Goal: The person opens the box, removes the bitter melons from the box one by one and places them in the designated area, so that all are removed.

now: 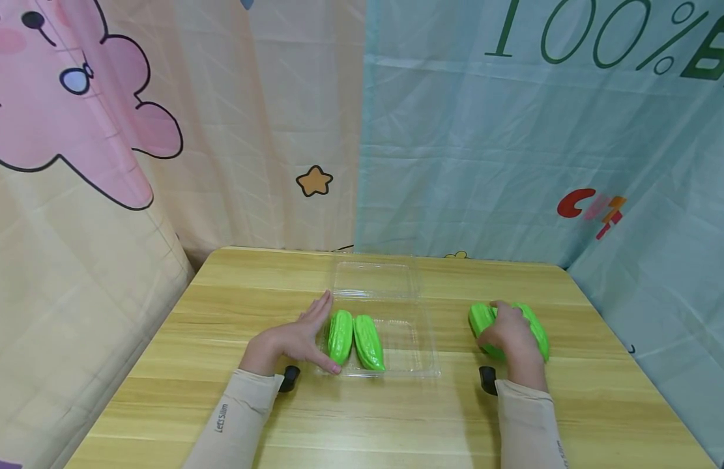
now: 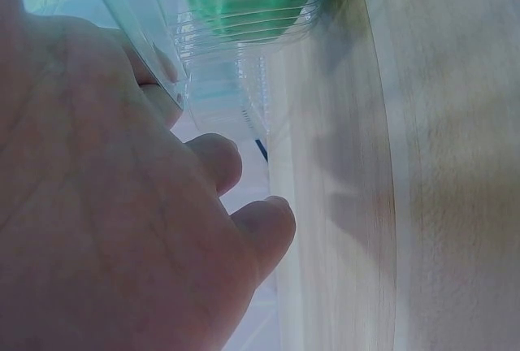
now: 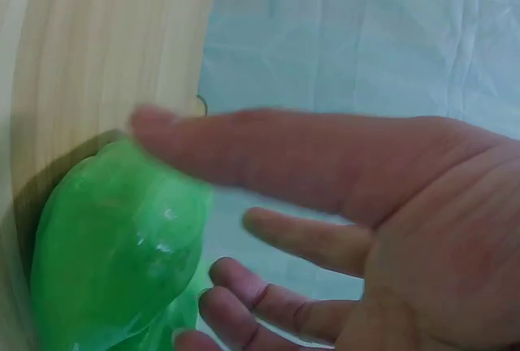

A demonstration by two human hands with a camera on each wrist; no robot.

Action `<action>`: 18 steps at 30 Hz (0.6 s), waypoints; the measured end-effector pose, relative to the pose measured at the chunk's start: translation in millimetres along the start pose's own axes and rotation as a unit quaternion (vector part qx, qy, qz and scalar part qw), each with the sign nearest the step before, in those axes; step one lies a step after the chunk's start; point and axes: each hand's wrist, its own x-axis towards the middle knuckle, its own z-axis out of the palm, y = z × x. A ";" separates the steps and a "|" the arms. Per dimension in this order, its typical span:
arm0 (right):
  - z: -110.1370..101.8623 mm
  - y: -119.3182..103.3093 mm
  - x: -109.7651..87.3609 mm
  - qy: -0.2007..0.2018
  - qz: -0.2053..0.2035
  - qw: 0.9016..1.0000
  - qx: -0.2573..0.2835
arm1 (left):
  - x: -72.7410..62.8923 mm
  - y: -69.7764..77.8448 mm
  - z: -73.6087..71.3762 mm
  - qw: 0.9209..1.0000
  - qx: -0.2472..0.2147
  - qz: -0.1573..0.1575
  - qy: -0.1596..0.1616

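Two pale sleeves are covering the forearms nearest the viewer, and a black piece is sitting by each wrist. Beneath both arms, the counter is showing a yellowish wood grain. The left hand is spreading its fingers along the side of a clear plastic container, the thumb lying near its close corner. Just beside that hand, inside the container, two ridged green gourds are lying side by side. The right hand, well apart from the left, is hovering over at least two more green gourds on bare wood. Beyond the left hand's fingertips, the container's lid is lying folded back. Farthest off, past both hands, a peach curtain with a pink cartoon figure is hanging ahead of the left one, and a blue curtain with green lettering ahead of the right.

The right wrist view is revealing what the head view is hiding: thumb and fingers are standing apart, not gripping; whether the thumb is touching a gourd, I cannot tell. The left wrist view is adding the container's ribbed wall and finger shadows on the wood.
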 end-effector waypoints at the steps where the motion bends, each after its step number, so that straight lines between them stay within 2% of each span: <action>1: -0.4 -0.3 0.0 0.004 -0.003 1.000 0.011 | -0.1 0.5 0.0 1.000 0.000 0.000 0.000; 5: -2.2 -1.2 0.3 0.012 -0.030 0.997 0.072 | -0.2 1.3 0.2 1.000 -0.004 -0.001 0.000; 10: -4.7 -4.1 -0.1 -0.002 -0.047 0.987 0.151 | -0.3 0.6 0.3 1.000 -0.004 -0.004 0.001; 13: -7.8 -8.0 -2.2 -0.011 -0.050 0.983 0.175 | -0.6 0.6 0.0 1.000 -0.003 -0.006 0.001; 18: -10.3 -13.1 -5.0 -0.017 -0.056 0.981 0.185 | -0.9 0.0 0.2 1.000 -0.003 -0.008 -0.001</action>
